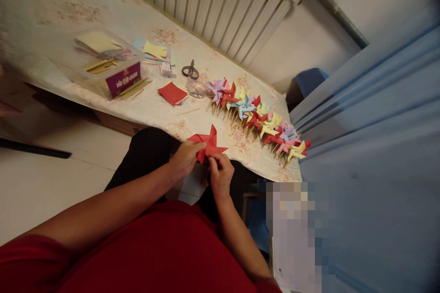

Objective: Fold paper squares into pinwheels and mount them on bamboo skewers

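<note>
Between both hands [186, 159], a red pinwheel [213, 145] is being held.
Beyond them, colourful pinwheels [244, 106] are lying on the desk [158, 116].

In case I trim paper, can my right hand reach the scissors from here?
Probably yes: the scissors look mostly uncovered, with a clear bag close beside them, though your right hand is busy at the red pinwheel.

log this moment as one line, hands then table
left hand: holding red pinwheel | right hand: fingertips at its lower edge | table: pinwheel row, scissors, plastic box
</note>
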Demonstrator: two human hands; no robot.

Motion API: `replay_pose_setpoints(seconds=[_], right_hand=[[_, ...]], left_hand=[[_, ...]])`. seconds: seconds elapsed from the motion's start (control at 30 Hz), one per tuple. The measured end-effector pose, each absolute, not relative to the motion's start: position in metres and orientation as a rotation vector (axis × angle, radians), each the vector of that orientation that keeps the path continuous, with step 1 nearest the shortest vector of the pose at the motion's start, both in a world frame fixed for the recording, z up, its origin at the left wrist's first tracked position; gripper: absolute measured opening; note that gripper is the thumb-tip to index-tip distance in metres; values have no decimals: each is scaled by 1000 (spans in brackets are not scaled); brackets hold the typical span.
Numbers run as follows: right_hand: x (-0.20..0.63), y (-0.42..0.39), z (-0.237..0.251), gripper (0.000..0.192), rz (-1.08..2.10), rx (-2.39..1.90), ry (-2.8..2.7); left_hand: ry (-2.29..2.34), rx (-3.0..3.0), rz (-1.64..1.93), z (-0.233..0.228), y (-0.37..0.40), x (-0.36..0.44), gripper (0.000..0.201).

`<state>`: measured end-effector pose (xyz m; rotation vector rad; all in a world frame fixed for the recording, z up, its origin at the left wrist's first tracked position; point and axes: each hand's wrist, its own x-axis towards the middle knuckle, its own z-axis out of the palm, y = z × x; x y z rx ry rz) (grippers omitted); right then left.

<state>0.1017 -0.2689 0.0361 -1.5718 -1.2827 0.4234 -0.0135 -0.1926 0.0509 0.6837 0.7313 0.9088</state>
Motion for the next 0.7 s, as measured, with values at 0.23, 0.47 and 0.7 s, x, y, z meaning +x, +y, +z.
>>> replay_pose_setpoints(seconds=[0.23, 0.47, 0.7], right_hand=[[89, -261, 53, 20, 710, -1614, -949], [83, -254, 65, 22, 745, -1661, -843], [84, -249, 61, 23, 744, -1687, -827]], left_hand=[[747, 704, 907, 51, -194, -14, 17], [745, 745, 910, 50, -194, -12, 19], [763, 735, 904, 51, -195, -12, 17]])
